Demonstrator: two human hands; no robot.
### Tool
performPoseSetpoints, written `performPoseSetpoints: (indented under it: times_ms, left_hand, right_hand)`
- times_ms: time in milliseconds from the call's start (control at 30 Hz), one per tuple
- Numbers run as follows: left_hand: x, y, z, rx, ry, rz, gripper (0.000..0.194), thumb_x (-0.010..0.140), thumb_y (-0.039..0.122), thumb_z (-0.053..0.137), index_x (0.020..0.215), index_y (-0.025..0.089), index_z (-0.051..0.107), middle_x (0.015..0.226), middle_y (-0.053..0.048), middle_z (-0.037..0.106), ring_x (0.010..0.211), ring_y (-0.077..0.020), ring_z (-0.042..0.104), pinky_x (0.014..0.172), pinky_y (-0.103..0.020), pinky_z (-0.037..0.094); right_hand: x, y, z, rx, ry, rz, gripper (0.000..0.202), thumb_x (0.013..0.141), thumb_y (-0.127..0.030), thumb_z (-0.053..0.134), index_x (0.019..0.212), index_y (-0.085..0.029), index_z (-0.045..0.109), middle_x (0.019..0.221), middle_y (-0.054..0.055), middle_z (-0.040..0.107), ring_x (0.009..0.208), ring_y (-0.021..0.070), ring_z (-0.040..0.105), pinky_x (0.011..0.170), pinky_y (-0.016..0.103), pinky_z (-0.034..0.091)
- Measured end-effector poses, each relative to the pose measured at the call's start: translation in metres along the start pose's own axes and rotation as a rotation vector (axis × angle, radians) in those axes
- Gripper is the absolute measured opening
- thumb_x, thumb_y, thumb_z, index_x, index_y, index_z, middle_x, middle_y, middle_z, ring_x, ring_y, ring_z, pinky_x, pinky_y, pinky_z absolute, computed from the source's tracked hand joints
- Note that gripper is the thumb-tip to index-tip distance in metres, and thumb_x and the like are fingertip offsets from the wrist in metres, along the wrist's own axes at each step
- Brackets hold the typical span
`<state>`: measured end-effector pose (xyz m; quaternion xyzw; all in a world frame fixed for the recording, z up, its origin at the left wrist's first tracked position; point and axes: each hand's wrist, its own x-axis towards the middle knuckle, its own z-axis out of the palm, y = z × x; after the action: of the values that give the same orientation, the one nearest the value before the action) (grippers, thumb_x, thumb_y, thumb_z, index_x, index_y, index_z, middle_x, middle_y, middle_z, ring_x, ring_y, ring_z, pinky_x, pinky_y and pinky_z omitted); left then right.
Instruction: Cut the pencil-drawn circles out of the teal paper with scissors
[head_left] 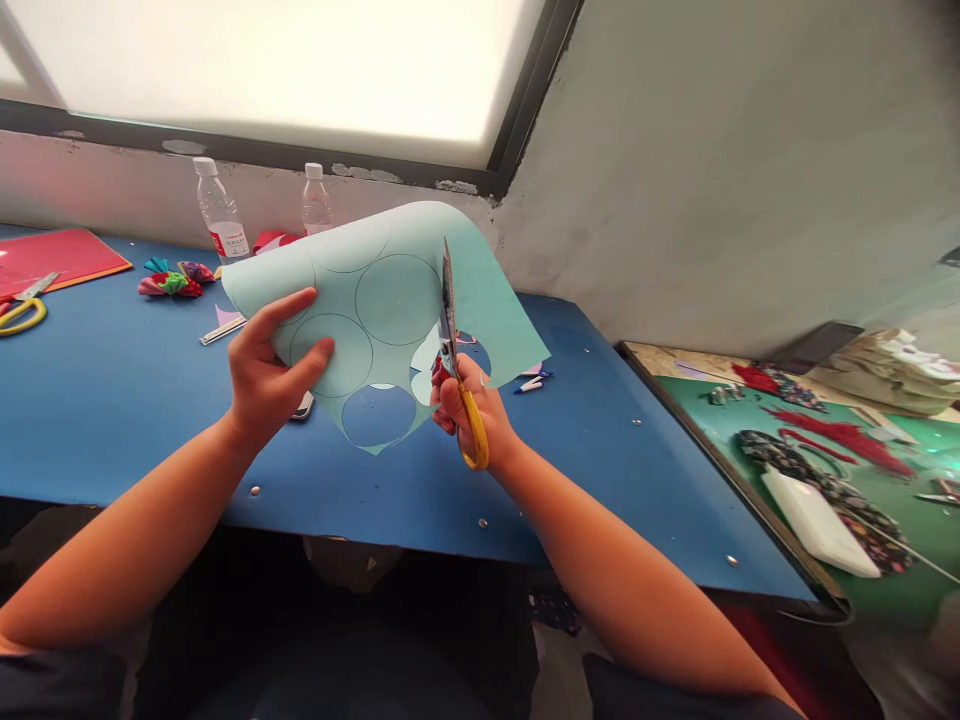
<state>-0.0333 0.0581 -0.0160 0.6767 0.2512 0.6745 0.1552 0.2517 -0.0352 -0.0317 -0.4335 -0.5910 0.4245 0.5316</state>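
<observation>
A pale green paper sheet (397,300) with several drawn circles is held up over the blue table. Round holes show along its lower edge. My left hand (277,360) grips the sheet at its left side, thumb and forefinger on the near face, the other fingers hidden behind. Yellow-handled scissors (474,425) are in my right hand (469,400), their blades pointing up against the sheet, just right of a drawn circle. The right part of the sheet curls back beyond the blades.
Two plastic bottles (222,215) stand by the wall. Colourful fabric pieces (176,280), red sheets (64,258) and other scissors (24,315) lie at the left. Pens (532,383) lie right of the sheet. A green table (712,420) at the right holds a white box (817,520).
</observation>
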Motion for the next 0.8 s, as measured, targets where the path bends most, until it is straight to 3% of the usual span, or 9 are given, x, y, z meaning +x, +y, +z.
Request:
performPoseSetpoints:
  times_ms: [167,267,433,800]
  left_hand:
    - [0.0009,-0.0066,-0.0025,0.076,0.029,0.026,0.081,0.095,0.061,0.098,0.165,0.029,0.075,0.159,-0.005,0.086,0.149,-0.0367,0.084,0.128,-0.057,0.075]
    - [0.0008,-0.0075,-0.0027,0.088,0.018,0.005,0.07,0.1,0.06,0.095,0.161,0.03,0.079,0.156,-0.001,0.088,0.149,-0.036,0.084,0.13,-0.059,0.075]
    - [0.0006,-0.0038,0.0016,-0.018,0.055,-0.013,0.058,0.093,0.052,0.103,0.149,0.042,0.09,0.145,-0.001,0.092,0.139,-0.0363,0.089,0.126,-0.061,0.078]
    - [0.0037,-0.0022,0.0046,-0.088,0.052,-0.041,0.057,0.093,0.05,0.101,0.148,0.04,0.089,0.147,-0.003,0.092,0.139,-0.0362,0.089,0.12,-0.055,0.081]
  right_hand:
    - [0.0013,0.0058,0.0003,0.046,-0.002,0.011,0.089,0.085,-0.111,0.08,0.105,-0.03,0.052,0.073,-0.009,0.053,0.051,0.0109,0.039,0.049,0.031,0.037]
    - [0.0026,0.0088,0.0004,0.065,0.001,0.016,0.09,0.082,-0.113,0.081,0.105,-0.03,0.051,0.072,-0.01,0.049,0.051,0.011,0.037,0.048,0.031,0.035]
    - [0.0035,0.0089,0.0004,0.105,0.005,0.016,0.09,0.082,-0.11,0.086,0.103,-0.031,0.05,0.074,-0.01,0.047,0.051,0.0097,0.034,0.047,0.03,0.031]
    - [0.0028,0.0086,0.0,0.122,0.001,0.019,0.088,0.083,-0.108,0.087,0.101,-0.03,0.049,0.074,-0.01,0.046,0.053,0.0093,0.034,0.048,0.028,0.031]
